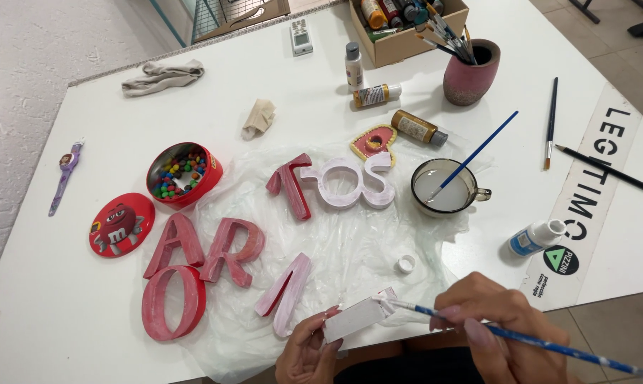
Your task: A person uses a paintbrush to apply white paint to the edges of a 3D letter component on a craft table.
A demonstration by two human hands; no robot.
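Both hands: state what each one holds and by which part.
Left hand grips a white-painted block by its lower left end. Right hand pinches a blue paintbrush on its handle, near the bristle end.

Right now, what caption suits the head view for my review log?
Left hand holds a white block while right hand paints it with a blue-handled brush.
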